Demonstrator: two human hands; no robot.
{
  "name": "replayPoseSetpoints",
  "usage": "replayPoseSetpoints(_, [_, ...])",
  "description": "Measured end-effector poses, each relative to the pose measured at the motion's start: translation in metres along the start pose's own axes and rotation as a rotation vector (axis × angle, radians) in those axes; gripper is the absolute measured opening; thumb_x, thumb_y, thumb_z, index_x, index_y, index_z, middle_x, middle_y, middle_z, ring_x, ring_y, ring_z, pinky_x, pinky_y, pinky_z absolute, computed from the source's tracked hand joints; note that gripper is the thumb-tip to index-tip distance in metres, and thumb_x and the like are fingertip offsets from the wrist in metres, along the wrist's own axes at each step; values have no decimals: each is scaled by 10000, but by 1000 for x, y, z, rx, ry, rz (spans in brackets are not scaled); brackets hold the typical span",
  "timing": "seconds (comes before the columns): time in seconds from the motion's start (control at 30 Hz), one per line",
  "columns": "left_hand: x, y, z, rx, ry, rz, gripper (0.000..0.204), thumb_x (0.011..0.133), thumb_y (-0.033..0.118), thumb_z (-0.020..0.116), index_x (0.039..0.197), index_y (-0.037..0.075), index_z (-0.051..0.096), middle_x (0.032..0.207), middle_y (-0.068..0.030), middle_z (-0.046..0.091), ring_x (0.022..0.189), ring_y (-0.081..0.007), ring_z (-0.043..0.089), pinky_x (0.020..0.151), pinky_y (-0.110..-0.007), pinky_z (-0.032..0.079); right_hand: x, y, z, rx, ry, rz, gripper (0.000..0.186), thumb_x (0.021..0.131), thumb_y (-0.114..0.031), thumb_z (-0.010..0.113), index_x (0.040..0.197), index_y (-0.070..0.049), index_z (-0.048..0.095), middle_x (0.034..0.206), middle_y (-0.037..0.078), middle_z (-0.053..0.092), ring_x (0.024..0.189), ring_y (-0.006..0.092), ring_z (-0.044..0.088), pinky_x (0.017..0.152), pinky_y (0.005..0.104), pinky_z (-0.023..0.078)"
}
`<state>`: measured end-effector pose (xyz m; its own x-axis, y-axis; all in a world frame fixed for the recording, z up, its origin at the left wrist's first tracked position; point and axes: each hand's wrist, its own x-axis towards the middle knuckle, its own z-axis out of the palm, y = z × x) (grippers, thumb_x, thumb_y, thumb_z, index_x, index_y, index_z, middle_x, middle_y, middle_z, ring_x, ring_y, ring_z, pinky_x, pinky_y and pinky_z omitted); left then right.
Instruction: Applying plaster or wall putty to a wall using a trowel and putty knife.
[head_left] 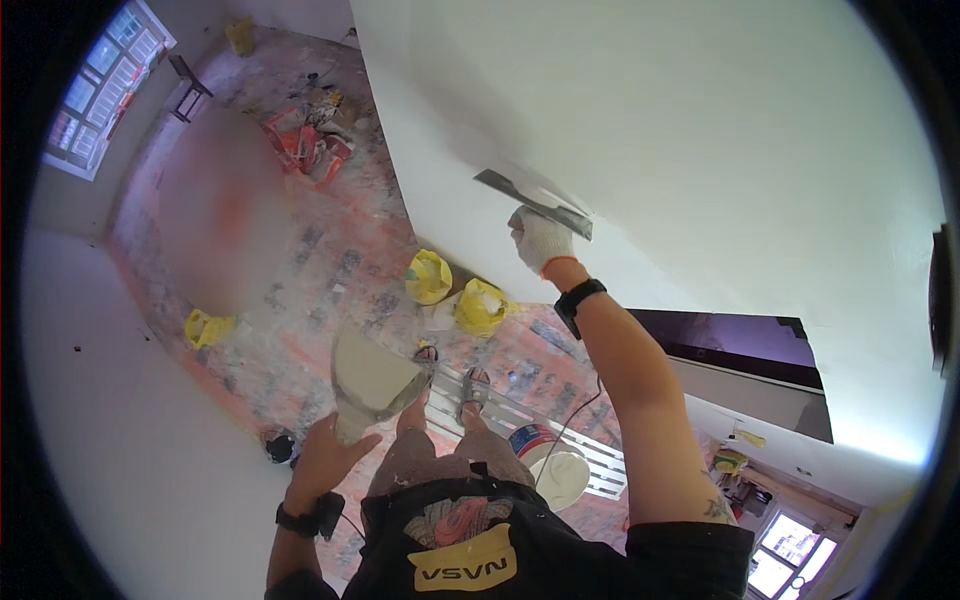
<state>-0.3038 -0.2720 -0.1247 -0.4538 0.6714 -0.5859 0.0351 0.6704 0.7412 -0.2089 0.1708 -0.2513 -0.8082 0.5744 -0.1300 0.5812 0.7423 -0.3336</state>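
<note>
My right hand [543, 240], in a white knit glove, is raised and closed round the handle of a flat steel trowel [572, 217]. The trowel's blade lies at or very near the pale wall surface [640, 150]; whether its whole edge touches, I cannot tell. Lower down at the left, my bare left hand [330, 455] grips a wide scraper [372, 375] by its lower end. Off-white paste seems to cover the scraper's broad face. My left fingers are partly hidden behind the handle.
I stand on a white slatted platform [605, 465], with an open bucket [562, 480] of white material beside my legs. Yellow-lined buckets [430, 277] stand by the wall's foot. Red bags [310, 145] lie on the stained floor [290, 370]. A dark recess [740, 340] opens at the right.
</note>
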Motion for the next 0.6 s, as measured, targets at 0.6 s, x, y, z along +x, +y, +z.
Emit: replayPoseSetpoints(0.6, [24, 35, -10, -84, -25, 62, 432, 845, 249, 810, 1135, -35, 661, 926, -83, 704, 839, -153, 617, 783, -347, 515, 22, -87, -217, -2, 81, -168, 274, 879, -294, 666, 1013, -68, 744, 1021, 168, 724, 950, 359, 679, 862, 427, 532])
